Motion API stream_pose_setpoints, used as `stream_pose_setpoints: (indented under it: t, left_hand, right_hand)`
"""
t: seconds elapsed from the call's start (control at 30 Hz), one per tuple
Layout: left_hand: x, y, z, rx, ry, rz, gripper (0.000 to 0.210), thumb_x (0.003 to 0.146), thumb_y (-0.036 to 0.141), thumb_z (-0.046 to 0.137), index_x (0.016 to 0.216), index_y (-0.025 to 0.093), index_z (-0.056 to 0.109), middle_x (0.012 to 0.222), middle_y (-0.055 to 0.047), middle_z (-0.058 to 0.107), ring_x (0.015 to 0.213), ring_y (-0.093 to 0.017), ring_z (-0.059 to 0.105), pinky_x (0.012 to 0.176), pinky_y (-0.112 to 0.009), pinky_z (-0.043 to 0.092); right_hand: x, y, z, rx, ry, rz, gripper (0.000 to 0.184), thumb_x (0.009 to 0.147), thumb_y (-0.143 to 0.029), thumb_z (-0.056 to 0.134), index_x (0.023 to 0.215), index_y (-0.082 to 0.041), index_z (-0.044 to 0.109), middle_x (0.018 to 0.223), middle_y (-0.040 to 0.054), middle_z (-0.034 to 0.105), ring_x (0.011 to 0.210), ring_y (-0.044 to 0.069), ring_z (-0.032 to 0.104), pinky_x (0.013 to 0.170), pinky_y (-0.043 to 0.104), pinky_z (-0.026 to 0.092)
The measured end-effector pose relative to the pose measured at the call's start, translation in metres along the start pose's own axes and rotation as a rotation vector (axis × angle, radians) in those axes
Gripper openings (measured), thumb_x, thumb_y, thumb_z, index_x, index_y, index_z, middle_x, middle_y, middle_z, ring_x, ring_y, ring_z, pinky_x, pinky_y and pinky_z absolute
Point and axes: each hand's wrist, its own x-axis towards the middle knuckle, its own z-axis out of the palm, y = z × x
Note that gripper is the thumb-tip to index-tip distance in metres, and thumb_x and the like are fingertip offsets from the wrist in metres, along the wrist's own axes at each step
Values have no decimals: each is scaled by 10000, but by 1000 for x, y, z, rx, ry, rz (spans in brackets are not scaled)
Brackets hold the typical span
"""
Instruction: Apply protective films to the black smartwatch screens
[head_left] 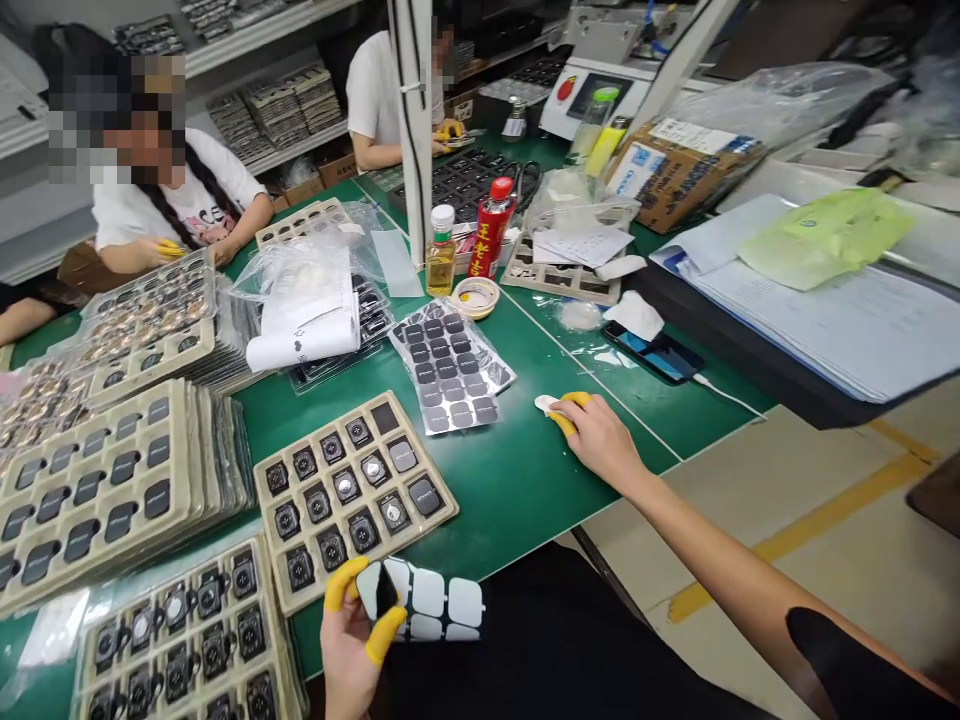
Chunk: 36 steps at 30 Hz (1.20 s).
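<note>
Left hand [349, 655] pinches a sheet of rounded squares [429, 595] between thumb and finger at the surface's [502, 490] near edge; a green stretch separates the tray [448, 503] from the right hand [600, 437], extended forward, closed on a white scrap [544, 404].

At the left hand [349, 662], one sticker sheet [429, 594] and two yellow finger cots [385, 636] are counted; at the right hand [602, 442], one white piece [545, 404] and two more cots [562, 424]. Twelve watch bodies [332, 548] and two plain squares [424, 495] are held by one tray [433, 519] near the table's [517, 500] near edge, where one phone [667, 358] is also laid. Two co-workers [204, 165] are seen.
</note>
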Motion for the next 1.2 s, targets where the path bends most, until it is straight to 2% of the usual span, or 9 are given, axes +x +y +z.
stream_pose_setpoints:
  t: [0.17, 0.33, 0.4, 0.5, 0.6, 0.73, 0.93, 1.07, 1.2]
  left_hand:
    - [3, 7, 2, -63, -76, -50, 783, 478, 467, 1150, 1089, 202, 740, 906, -33, 803, 829, -227, 815, 823, -330, 689]
    - [3, 18, 19, -94, -179, 32, 828, 514, 531, 1147, 1143, 204, 719, 935, -17, 771, 861, -198, 782, 862, -326, 649]
    - [3, 20, 23, -117, -253, 68, 836, 556, 555, 1132, 1192, 203, 721, 961, -22, 769, 875, -197, 784, 888, -343, 648]
    - [-1, 22, 24, -128, -311, 117, 811, 646, 581, 1093, 1253, 197, 717, 1004, -40, 777, 922, -212, 797, 898, -351, 645]
    - [-8, 26, 18, -137, -359, 150, 767, 713, 556, 1068, 1286, 186, 717, 1032, -57, 780, 975, -239, 810, 948, -382, 649]
    - [-11, 25, 8, -86, -421, 158, 745, 733, 544, 1059, 1290, 176, 728, 1091, -77, 784, 1019, -254, 804, 987, -398, 639]
    - [-7, 4, 3, -166, -465, 119, 801, 697, 565, 1078, 1302, 228, 674, 1206, -81, 812, 1128, -262, 805, 1002, -363, 627]
    - [-7, -4, 0, -176, -393, 67, 867, 655, 548, 1104, 1334, 236, 665, 1069, -36, 810, 964, -213, 806, 911, -322, 616]
    - [-6, 2, -1, -186, -475, 114, 837, 659, 538, 1104, 1320, 231, 693, 1080, -52, 805, 1008, -231, 810, 927, -329, 624]
  right_hand:
    - [3, -27, -13, 84, 75, -66, 242, 985, -347, 524, 1066, -259, 734, 947, 167, 707, 859, 361, 682, 741, 506, 592]
    - [-22, -111, -32, 291, -68, -329, 292, 1086, -409, 549, 1295, -278, 707, 1174, 148, 762, 997, 314, 748, 894, 503, 662]
    - [-35, -156, -38, 372, -190, -527, 249, 1094, -404, 620, 1287, -319, 752, 1152, 102, 775, 1003, 281, 760, 904, 451, 658]
    - [-47, -212, -42, 459, -370, -1031, 311, 1143, -251, 557, 1379, -315, 749, 1124, 80, 791, 938, 217, 751, 816, 365, 614]
    - [-45, -243, -43, 398, -350, -1371, 364, 1173, -194, 475, 1438, -261, 715, 1079, 76, 804, 860, 203, 690, 741, 363, 521]
    - [-40, -260, -41, 300, -287, -1597, 400, 1167, -139, 453, 1491, -192, 682, 1053, 73, 804, 914, 229, 659, 720, 389, 440]
    - [-32, -267, -37, 148, -23, -1628, 287, 1100, -54, 536, 1289, -67, 751, 868, 77, 723, 833, 234, 603, 682, 375, 432]
    - [-24, -251, -49, 146, -55, -1500, 326, 1049, 3, 544, 1320, -74, 707, 906, 97, 745, 828, 235, 608, 686, 355, 478]
    - [-28, -252, -64, 245, -132, -1467, 390, 1057, -39, 608, 1437, -112, 659, 1024, 109, 782, 846, 226, 629, 705, 360, 475]
